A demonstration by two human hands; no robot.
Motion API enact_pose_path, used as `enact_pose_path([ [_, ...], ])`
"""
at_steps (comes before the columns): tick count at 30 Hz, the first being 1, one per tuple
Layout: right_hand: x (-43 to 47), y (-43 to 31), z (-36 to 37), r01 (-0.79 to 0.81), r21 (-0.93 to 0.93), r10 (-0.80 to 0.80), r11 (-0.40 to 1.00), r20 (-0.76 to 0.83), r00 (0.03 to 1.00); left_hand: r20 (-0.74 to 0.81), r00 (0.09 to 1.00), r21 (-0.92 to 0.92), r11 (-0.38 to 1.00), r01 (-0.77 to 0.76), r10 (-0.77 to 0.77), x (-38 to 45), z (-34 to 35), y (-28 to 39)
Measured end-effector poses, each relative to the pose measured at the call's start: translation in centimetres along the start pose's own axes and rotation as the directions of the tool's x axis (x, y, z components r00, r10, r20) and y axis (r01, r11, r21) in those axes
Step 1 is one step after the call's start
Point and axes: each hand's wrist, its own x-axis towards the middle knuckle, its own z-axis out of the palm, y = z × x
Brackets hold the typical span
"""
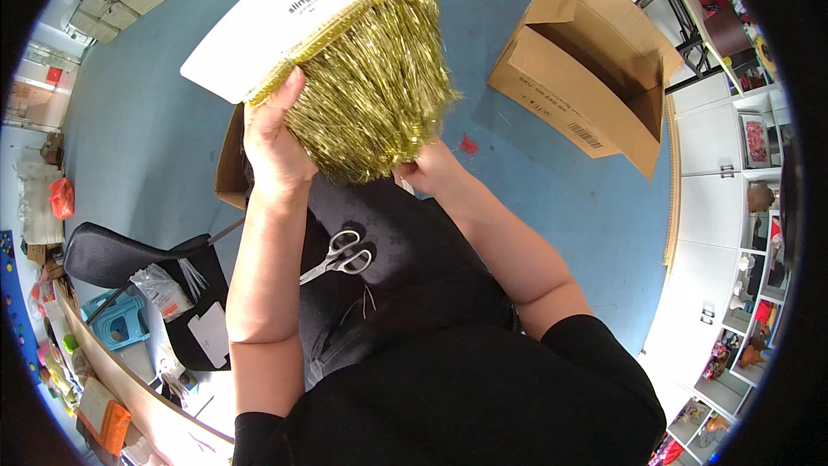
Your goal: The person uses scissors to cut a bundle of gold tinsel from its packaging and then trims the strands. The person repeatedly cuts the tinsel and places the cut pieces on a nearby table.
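A gold tinsel fringe garland [375,77] hangs from a white printed header card [259,32] with a slot near its top. My left hand [278,142] grips the lower left corner of the card and the garland's braided edge, thumb in front. Below the fringe's loose ends is my right hand [427,168], its fingers curled and partly hidden behind the tinsel. Whether it holds anything I cannot tell. White-handled scissors [339,259] lie across my lap on dark trousers [394,239].
An opened cardboard box [569,84] stands on the blue floor [162,77] at the right. Red scraps [468,144] lie near it. At the left is a black chair [129,255] holding a plastic bag [162,291] and white cards [210,330]. White cabinets [705,207] line the right side.
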Motion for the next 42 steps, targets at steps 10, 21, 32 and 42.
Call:
enact_pose_path([
  [10,-1.7,-0.7,-4.2,0.138,-0.358,-0.057,0.923,0.229,0.972,-0.198,0.977,-0.242,0.962,-0.127,0.079,3.2,-0.9,1.9],
  [21,-2.1,-8.7,-14.4,0.169,-0.882,-0.279,0.439,0.045,0.959,-0.216,0.966,-0.201,0.962,-0.187,0.142,5.7,-2.7,4.1],
  [32,-3.7,-15.7,-17.0,0.229,-0.972,-0.813,-0.043,0.168,0.558,-0.065,0.992,-0.077,0.992,0.101,-0.106,4.2,-2.6,2.3],
  [42,-6.5,-16.9,6.9,0.793,-0.545,-0.423,0.271,0.673,0.607,0.262,0.911,0.162,0.945,0.285,-0.319,1.6,-2.0,0.9],
])
